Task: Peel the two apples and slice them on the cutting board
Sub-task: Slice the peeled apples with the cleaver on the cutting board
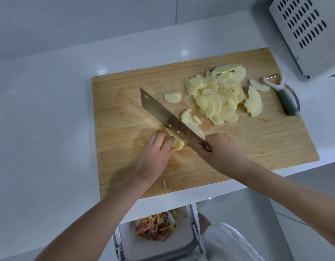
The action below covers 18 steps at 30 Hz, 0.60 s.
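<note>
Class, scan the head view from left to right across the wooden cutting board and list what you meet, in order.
Left hand → pale peeled apple piece it holds → right hand gripping the steel cleaver → white peeler with green handle. The pile of pale apple slices is left out: it overlaps the right hand.

Probably a home kitchen: white counter [50, 110], wooden cutting board [125, 102], peeler [283, 95], vented appliance [306, 29].

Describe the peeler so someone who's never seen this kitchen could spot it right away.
Find the wooden cutting board on the white counter and go to its right edge, past the heap of apple slices. The peeler lies there, angled across the edge. Unlike the steel cleaver, it has a white Y-shaped head and a grey-green handle.
</note>
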Tool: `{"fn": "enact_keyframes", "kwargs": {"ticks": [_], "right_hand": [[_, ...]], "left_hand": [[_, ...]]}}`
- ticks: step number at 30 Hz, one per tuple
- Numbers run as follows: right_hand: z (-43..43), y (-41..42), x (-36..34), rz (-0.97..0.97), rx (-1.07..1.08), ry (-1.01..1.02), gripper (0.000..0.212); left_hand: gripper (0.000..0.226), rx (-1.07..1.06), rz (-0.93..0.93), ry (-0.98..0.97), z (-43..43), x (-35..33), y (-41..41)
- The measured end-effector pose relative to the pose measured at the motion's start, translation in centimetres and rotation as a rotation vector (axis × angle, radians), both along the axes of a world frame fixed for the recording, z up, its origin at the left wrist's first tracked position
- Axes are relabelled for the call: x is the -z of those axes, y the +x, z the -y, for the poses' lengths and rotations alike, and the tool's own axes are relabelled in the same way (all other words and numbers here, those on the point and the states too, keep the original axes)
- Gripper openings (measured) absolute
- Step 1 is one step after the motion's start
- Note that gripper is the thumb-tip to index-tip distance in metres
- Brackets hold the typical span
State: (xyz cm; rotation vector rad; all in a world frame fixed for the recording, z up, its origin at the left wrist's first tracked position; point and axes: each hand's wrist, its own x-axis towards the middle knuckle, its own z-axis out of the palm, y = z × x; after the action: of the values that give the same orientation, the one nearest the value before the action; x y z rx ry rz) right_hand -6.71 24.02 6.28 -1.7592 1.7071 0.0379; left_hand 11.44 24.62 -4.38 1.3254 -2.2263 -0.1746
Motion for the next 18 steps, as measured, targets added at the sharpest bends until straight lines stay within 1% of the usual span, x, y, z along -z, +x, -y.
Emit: {"fn": "enact_keyframes", "kwargs": {"ticks": [8,11,15,18], "right_hand": [[-0.3,-0.4,-1.5,-0.108,-0.103,0.015,0.041],[0.2,-0.3,-1.4,-0.112,-0.116,0.043,0.040],[0.9,0.8,0.5,-0.099,-0.119,0.065,0.038],[1.0,1.6,2.2,-0.090,-0.088,0.042,0.037]], "left_hand": [[0.022,0.005,-0.010,-0.027,0.1,-0.1,0.0],[0.023,0.000,-0.015,-0.036,0.1,-0.1,-0.1],[0.024,-0.005,-0.023,-0.025,0.1,-0.1,-0.1],[0.022,-0.007,-0.038,0.001,0.0,0.0,0.1]]}}
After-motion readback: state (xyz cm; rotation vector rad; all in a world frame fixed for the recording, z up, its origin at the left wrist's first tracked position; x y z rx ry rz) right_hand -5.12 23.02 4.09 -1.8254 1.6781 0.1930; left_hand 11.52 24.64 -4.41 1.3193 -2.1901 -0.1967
